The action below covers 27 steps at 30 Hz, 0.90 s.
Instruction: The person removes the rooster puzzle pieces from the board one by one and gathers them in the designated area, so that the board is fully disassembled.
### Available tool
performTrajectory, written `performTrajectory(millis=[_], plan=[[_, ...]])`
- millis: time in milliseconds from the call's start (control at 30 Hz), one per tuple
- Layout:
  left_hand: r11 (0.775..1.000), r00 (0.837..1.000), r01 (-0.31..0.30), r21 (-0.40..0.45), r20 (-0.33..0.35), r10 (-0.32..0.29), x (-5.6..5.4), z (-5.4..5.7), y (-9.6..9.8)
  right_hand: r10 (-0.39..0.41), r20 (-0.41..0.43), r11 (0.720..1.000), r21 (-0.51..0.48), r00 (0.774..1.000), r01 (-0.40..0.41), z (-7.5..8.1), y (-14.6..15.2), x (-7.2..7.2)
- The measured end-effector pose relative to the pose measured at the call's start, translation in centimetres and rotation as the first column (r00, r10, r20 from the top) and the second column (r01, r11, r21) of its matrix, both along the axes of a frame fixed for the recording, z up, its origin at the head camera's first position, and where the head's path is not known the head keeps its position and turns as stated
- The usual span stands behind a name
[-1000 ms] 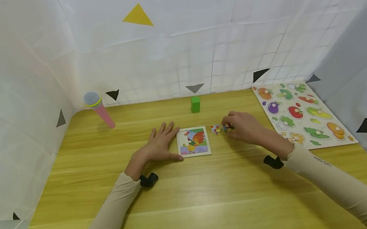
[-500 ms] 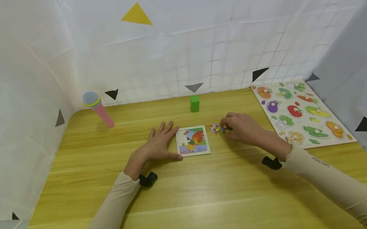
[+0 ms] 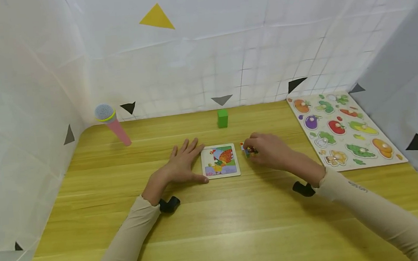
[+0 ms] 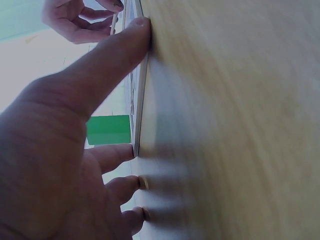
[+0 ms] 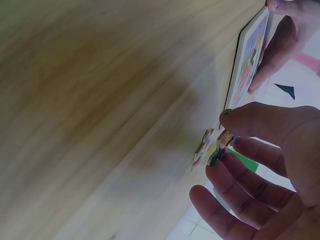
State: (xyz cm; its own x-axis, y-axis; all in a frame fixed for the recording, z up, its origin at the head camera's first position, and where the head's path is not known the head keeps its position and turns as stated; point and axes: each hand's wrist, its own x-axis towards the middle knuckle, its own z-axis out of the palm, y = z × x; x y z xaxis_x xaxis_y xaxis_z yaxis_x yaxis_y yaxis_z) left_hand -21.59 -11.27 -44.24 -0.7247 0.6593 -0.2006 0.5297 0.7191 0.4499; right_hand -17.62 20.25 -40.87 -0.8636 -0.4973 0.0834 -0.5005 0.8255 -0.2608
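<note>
A small jigsaw tray (image 3: 221,176) with a rooster picture lies flat on the table. Part of its picture at the left shows bare backing. My left hand (image 3: 178,166) rests at the tray's left side, fingers spread, with thumb and index fingertip touching its edge. My right hand (image 3: 272,152) pinches a small jigsaw piece (image 5: 220,146) between thumb and fingertips, just right of the tray. A second loose piece (image 5: 202,148) lies on the table beneath it; in the head view the right hand mostly hides that one.
A green block (image 3: 222,119) stands behind the tray. The pink toy microphone (image 3: 116,126) is at the back left. A vegetable knob-puzzle board (image 3: 347,131) covers the right side of the table. White sheeting encloses the back and sides.
My right hand has lifted its jigsaw piece and shifted left toward the tray, now passing over the other loose piece. The left hand stays in place.
</note>
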Motion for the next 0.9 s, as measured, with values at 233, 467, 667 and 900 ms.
performTrajectory(millis=[233,467,667,900], plan=[[1.0,1.0,0.003,0.004,-0.005,-0.003,-0.08,-0.17,-0.04,0.02,0.005,1.0,0.015,1.0,-0.02,-0.2,-0.61,0.18],[1.0,1.0,-0.002,0.0,-0.004,0.002,-0.06,-0.11,-0.05,0.044,0.016,0.999,0.021,0.999,-0.044,-0.42,-0.99,0.34],[1.0,1.0,-0.004,0.003,-0.007,0.004,-0.02,-0.05,-0.02,0.05,0.018,0.998,0.029,0.999,-0.05,-0.56,-1.01,0.37],[1.0,1.0,-0.003,0.004,-0.01,0.003,0.04,0.03,-0.03,0.042,0.027,0.999,0.031,0.999,-0.043,-0.69,-0.8,0.34]])
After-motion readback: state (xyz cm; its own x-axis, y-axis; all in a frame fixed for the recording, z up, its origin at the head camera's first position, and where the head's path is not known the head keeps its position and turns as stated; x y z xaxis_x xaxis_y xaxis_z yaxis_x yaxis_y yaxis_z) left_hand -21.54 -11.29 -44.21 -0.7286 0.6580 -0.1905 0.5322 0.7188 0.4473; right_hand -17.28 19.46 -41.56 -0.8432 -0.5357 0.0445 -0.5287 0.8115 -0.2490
